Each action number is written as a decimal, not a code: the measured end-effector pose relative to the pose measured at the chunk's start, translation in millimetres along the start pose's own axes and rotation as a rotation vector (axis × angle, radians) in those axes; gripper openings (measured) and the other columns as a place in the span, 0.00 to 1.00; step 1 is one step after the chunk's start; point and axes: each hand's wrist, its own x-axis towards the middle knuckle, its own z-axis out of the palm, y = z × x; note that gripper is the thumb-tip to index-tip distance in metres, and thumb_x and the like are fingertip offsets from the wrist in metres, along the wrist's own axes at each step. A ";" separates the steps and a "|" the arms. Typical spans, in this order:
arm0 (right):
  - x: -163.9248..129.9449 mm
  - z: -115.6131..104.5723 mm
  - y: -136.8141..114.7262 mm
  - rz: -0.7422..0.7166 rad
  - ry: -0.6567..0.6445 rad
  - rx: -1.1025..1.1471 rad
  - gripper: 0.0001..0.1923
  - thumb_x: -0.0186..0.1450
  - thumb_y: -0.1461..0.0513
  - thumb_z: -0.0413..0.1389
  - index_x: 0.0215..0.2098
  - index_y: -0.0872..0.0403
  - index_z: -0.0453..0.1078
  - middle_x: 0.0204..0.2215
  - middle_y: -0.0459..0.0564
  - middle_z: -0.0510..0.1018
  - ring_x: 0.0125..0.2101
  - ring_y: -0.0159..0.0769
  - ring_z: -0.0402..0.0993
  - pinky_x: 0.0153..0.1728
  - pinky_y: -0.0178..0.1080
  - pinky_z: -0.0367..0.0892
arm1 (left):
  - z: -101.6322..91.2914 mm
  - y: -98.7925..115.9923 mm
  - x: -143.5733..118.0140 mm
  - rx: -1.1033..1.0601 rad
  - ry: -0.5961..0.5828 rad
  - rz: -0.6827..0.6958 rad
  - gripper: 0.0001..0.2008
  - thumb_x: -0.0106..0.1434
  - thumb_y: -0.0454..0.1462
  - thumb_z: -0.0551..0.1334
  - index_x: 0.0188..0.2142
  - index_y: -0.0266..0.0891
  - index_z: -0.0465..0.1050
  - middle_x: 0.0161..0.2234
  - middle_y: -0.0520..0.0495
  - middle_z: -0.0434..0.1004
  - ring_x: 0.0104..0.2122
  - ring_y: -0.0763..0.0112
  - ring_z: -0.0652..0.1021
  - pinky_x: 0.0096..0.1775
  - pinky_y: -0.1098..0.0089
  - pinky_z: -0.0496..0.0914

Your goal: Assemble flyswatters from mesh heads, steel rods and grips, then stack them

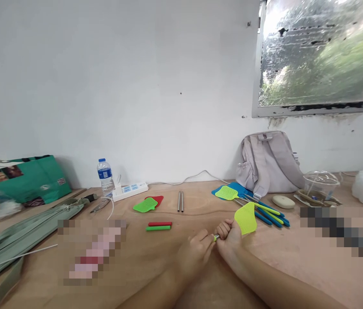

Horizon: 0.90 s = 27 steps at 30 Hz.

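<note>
A yellow-green fly swatter [246, 219] is between my hands, low at the middle of the table. My right hand [229, 238] is closed round it just below its mesh head. My left hand [197, 248] is wrapped round the handle end, mostly covering it; a short bit of metal rod shows between the hands. Just beyond lie several blue and yellow-green fly swatters [271, 214] in a pile. To the left are a red handle [159, 224] and a green handle [158, 228]. Behind them lie a green swatter head [145, 205], a red swatter head [158, 200] and two metal tubes [180, 201].
Along the wall stand a water bottle [105, 178], a power strip [130, 190] and a backpack [267, 163]. A cream oval object [283, 201] and a clear plastic cup [321, 184] are at the right. Green bags [40, 180] and a grey-green strap bag [33, 229] occupy the left.
</note>
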 end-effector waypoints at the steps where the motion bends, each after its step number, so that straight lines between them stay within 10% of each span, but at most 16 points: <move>1: -0.4 -0.4 0.6 0.004 -0.001 0.006 0.17 0.51 0.68 0.44 0.17 0.53 0.35 0.04 0.34 0.44 0.07 0.21 0.36 0.10 0.33 0.35 | 2.0 -0.3 -0.8 -0.009 -0.001 -0.004 0.12 0.64 0.35 0.47 0.35 0.41 0.69 0.29 0.50 0.71 0.26 0.75 0.73 0.28 0.76 0.66; 13: 4.3 3.3 1.2 0.006 -0.126 -0.015 0.17 0.50 0.67 0.47 0.14 0.53 0.40 0.07 0.35 0.44 0.08 0.22 0.38 0.09 0.31 0.41 | -5.6 -10.2 7.5 -0.101 -0.098 -0.093 0.09 0.63 0.36 0.50 0.35 0.40 0.68 0.34 0.49 0.72 0.32 0.73 0.73 0.33 0.75 0.66; 23: 10.9 15.6 -12.4 0.116 -0.459 -0.306 0.13 0.52 0.58 0.55 0.16 0.53 0.57 0.17 0.41 0.64 0.23 0.30 0.65 0.26 0.35 0.62 | -22.2 -24.0 11.0 0.043 -0.164 -0.219 0.16 0.64 0.39 0.46 0.48 0.45 0.64 0.40 0.48 0.73 0.37 0.67 0.74 0.36 0.69 0.65; 27: 14.8 9.5 -8.0 0.010 -0.374 -0.420 0.11 0.49 0.56 0.59 0.21 0.54 0.63 0.20 0.41 0.68 0.21 0.28 0.63 0.22 0.33 0.60 | -20.8 -28.8 10.8 0.113 -0.158 -0.256 0.16 0.65 0.38 0.44 0.47 0.45 0.64 0.40 0.47 0.71 0.36 0.67 0.73 0.36 0.69 0.64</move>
